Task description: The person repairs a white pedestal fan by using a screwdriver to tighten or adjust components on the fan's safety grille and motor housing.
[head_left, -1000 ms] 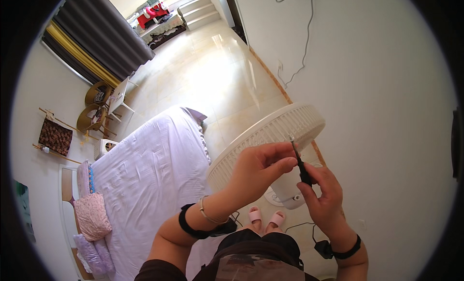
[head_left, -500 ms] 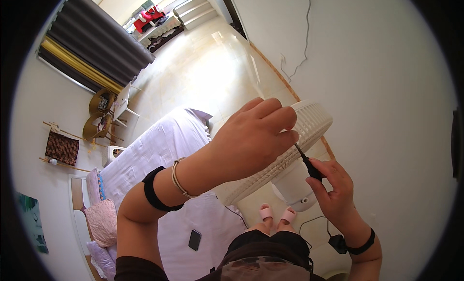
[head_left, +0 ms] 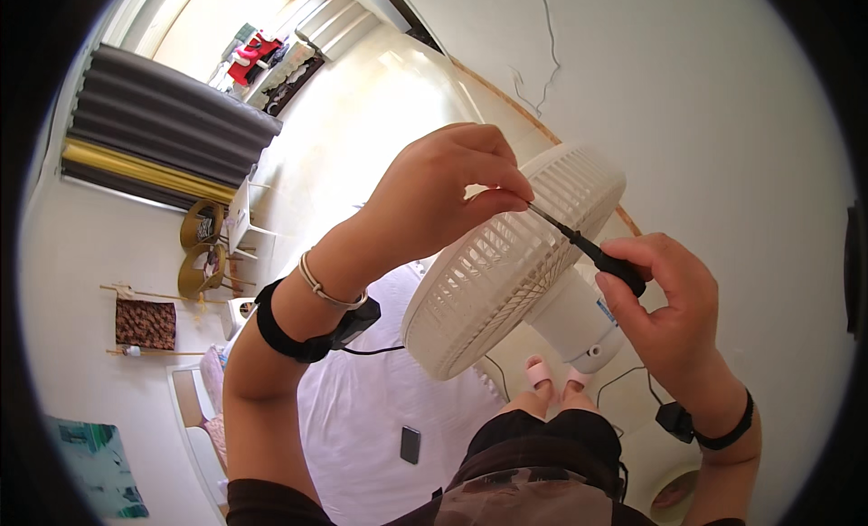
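A screwdriver with a black handle and a thin dark shaft runs slantwise between my hands. My right hand is closed around its handle, thumb and forefinger along it. My left hand pinches the far tip of the shaft between thumb and fingers; whether a small screw is there too is hidden. Just below and behind the tool is a white electric fan, tilted, its slotted rear grille and rounded motor housing facing me. Neither hand visibly grips the fan.
A bed with a pale lilac sheet lies on the left, a dark phone on it. Brown chairs and a white table stand farther left. A white wall rises on the right. Black cables hang near my feet.
My left hand has moved up and left, baring more of the screwdriver's shaft and the fan's grille. My right hand with the handle has shifted right and slightly up.
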`<state>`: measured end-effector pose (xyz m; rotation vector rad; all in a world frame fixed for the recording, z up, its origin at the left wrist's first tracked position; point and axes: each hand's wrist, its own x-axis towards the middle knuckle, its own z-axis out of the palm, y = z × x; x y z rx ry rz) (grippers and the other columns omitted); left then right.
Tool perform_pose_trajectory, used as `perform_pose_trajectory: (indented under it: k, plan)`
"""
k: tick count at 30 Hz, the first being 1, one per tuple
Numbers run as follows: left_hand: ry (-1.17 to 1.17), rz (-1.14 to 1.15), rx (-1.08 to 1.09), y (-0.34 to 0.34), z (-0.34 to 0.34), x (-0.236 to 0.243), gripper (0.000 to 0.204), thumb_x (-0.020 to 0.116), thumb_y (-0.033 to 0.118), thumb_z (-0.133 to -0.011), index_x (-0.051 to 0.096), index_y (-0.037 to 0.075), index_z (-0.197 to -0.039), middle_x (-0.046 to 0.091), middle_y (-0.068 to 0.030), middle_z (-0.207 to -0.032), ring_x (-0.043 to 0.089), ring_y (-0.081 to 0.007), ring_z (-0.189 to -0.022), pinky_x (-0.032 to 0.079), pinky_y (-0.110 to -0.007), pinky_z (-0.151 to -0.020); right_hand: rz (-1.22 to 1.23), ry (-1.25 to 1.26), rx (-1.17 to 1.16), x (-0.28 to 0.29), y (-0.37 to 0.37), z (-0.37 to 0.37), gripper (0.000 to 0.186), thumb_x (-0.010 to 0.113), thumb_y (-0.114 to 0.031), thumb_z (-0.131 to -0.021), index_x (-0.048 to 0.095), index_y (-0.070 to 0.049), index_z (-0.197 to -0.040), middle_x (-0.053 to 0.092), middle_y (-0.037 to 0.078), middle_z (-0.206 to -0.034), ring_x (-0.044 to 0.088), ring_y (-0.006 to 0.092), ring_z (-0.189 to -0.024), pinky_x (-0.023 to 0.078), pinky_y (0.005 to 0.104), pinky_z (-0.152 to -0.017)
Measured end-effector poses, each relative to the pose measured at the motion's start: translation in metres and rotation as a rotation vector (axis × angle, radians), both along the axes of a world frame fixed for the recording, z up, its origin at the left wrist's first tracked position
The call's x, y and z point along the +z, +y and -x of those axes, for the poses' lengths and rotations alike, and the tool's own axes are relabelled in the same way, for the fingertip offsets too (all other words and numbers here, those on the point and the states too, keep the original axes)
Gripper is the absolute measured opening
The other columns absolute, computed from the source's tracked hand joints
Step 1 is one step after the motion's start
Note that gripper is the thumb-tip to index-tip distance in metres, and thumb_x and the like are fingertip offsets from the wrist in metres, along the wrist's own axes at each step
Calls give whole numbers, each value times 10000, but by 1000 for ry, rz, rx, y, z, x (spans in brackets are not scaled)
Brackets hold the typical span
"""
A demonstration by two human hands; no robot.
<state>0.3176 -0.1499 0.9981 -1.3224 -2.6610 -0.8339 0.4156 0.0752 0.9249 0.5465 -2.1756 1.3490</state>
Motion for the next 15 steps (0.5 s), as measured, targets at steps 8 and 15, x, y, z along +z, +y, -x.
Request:
perform_pose_trajectory:
  k: [8, 15]
  plan:
    - [-18, 40, -71, -11, 3, -3, 117, 752, -18, -772, 735, 30, -877, 685, -47, -838, 628, -122, -715, 501, -243, -633, 4, -110, -25, 15, -10, -15, 167, 727, -6, -779, 654, -13, -929, 621, 77, -735, 603, 187, -576, 470, 296, -517]
    - [-40, 178, -114, -3, 11, 15, 96, 742, -26, -776, 713, 3, -863, 680, -49, -811, 585, -109, -668, 473, -236, -602, 136, -78, -92, 23, -19, -15, 164, 702, 48, -794, 652, 12, -946, 625, 62, -765, 567, 123, -650, 477, 250, -623]
